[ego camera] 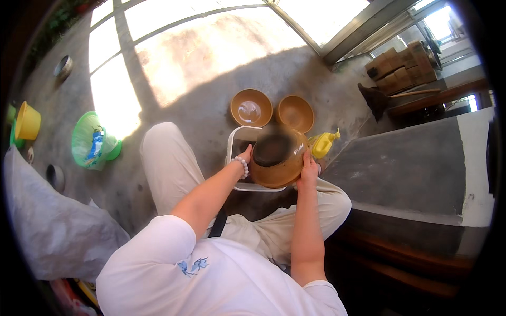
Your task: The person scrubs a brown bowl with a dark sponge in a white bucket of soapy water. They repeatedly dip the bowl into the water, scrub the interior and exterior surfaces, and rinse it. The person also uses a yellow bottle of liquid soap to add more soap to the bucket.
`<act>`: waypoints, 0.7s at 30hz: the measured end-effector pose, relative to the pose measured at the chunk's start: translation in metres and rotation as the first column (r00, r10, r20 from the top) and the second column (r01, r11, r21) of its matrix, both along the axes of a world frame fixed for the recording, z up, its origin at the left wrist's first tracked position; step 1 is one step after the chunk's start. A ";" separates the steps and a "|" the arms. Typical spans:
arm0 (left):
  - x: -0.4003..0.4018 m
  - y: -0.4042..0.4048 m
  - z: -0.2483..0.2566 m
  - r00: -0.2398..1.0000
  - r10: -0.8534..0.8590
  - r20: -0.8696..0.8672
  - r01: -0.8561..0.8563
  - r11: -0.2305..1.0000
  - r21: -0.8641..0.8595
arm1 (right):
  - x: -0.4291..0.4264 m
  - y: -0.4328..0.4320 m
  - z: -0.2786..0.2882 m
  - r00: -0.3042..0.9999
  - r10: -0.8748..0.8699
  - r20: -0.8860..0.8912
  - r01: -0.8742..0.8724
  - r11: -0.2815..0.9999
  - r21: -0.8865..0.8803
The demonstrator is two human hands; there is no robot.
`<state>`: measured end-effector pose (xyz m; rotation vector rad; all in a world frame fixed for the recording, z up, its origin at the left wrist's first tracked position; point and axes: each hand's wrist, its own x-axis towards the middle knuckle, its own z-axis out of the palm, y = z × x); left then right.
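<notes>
Between my two hands is a brown glazed bowl [272, 177], tipped so that its dark round base faces up; a blurred patch hides part of its far side. My left hand [244, 156], with a beaded bracelet at the wrist, holds the bowl's left edge. The right edge is in the grip of my right hand [309, 170]. Below the bowl stands a white-rimmed basin [230, 148] with a dark interior, mostly covered by the bowl. Just beyond it, two more brown bowls rest upright on the floor, one on the left [240, 104] and one on the right [298, 103].
A yellow bottle [324, 144] stands beside my right hand. Leftward on the concrete floor [189, 114] are a green basket [79, 138] with a plastic liner and a yellow bucket [29, 121]. A grey-topped ledge [403, 166] borders my right side; a broom [373, 98] lies beyond it.
</notes>
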<state>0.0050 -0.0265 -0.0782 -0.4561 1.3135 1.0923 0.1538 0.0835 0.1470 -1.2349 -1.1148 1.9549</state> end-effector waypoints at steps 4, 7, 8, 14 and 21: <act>0.020 0.001 0.119 0.867 0.226 0.444 -0.402 0.844 0.355 | 0.053 0.036 -0.017 0.992 -0.068 -0.107 0.041 0.972 -0.231; -0.017 -0.011 0.113 0.936 0.242 0.257 -0.321 0.886 0.335 | 0.029 0.028 -0.034 0.982 -0.092 -0.163 0.013 0.905 -0.426; -0.043 -0.018 0.086 0.954 0.237 0.182 -0.287 0.897 0.337 | 0.013 0.021 -0.040 0.974 -0.102 -0.203 -0.013 0.867 -0.498; -0.056 -0.016 0.174 0.950 0.237 -0.202 -0.140 0.905 0.401 | 0.012 0.006 -0.105 0.978 -0.002 -0.210 -0.133 0.767 -0.628; -0.040 -0.044 0.236 0.608 0.059 -0.792 0.246 0.934 0.259 | -0.038 -0.001 -0.216 0.743 0.537 0.399 -0.593 0.805 0.022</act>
